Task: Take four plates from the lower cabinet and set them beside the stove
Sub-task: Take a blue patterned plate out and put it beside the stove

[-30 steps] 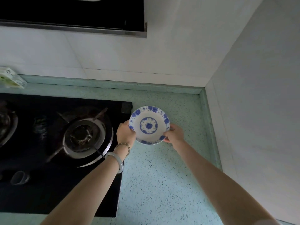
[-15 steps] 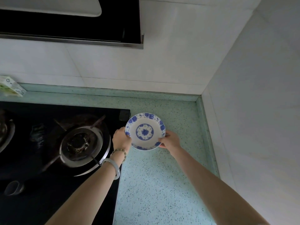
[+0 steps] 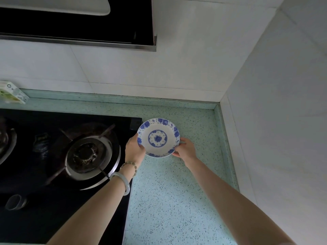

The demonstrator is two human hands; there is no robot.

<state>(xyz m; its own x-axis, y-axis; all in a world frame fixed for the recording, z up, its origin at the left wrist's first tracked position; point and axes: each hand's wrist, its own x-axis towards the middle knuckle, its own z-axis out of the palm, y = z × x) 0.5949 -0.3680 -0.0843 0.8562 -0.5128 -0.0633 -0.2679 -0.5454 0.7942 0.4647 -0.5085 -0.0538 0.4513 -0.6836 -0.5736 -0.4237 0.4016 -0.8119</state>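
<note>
A white plate with blue flower patterns [image 3: 158, 137] is held over the speckled green counter [image 3: 168, 200], just right of the black gas stove [image 3: 58, 156]. My left hand [image 3: 134, 149] grips its left rim and my right hand [image 3: 184, 149] grips its right rim from below. The plate faces up, level. I cannot tell whether it touches the counter or whether more plates are stacked under it.
The stove's right burner [image 3: 85, 154] lies left of my left hand. A range hood [image 3: 79, 23] hangs above. White tiled walls close the counter at the back and right. A small carton [image 3: 12, 92] sits at the far left.
Both hands have carried the plate slightly farther back along the counter beside the stove; the view has tilted up a little.
</note>
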